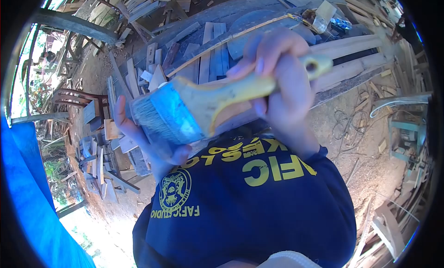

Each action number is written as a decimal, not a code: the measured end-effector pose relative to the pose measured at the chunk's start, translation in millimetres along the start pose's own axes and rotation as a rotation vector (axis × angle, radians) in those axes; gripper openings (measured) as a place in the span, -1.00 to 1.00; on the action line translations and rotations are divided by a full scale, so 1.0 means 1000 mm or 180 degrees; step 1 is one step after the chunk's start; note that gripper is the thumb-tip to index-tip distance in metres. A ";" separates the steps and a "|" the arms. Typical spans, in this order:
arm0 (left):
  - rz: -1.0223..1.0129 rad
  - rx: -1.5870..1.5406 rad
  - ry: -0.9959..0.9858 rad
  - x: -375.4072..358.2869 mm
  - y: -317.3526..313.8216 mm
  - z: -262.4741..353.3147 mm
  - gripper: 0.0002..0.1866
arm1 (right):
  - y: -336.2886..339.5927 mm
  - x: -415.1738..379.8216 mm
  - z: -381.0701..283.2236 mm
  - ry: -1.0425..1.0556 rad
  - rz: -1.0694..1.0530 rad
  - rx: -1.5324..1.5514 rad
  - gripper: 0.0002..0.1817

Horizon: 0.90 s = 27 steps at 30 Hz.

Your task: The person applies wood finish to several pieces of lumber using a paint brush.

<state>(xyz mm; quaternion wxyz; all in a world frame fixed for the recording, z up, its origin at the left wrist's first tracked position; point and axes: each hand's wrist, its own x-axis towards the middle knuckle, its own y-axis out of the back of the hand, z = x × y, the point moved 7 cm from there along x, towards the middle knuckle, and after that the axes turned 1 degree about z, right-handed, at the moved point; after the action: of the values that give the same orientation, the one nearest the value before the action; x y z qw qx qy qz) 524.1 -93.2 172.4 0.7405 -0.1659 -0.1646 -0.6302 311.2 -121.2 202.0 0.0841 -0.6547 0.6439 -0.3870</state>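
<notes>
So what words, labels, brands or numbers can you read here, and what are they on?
"FAFIC STUDIO": small yellow print on the dark blue shirt, beneath the crest.
"FIC": part of the large yellow lettering on the shirt; the rest is distorted by folds.
Crest ring: lettering too small to read.
Brush: any marking is too blurred to read.
I can make out no numbers.

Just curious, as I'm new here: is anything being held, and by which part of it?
A wide paintbrush, held by its handle in the right hand.
</notes>
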 end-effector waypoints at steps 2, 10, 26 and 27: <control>-0.0273 -0.0085 -0.0375 0.002 0.002 -0.003 0.33 | 0.037 0.007 0.033 -0.0587 0.0190 0.0021 -0.87; 0.0057 0.0094 0.0133 0.005 0.036 -0.027 0.34 | 0.379 -0.017 0.116 -0.1645 0.1474 -0.2596 -0.88; -0.0081 0.0084 -0.0451 -0.003 0.021 -0.004 -0.04 | 0.083 0.023 0.070 -0.0935 0.0490 -0.0380 -0.85; -0.0182 0.0180 -0.0388 -0.004 0.023 -0.008 -0.02 | 0.130 0.014 0.099 -0.1308 0.0688 -0.0544 -0.84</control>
<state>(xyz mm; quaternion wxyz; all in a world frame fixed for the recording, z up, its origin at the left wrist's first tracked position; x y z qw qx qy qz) 546.0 -89.4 162.9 0.7151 -0.1782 -0.2318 -0.6349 269.3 -192.9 61.0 0.1985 -0.6516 0.7100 -0.1786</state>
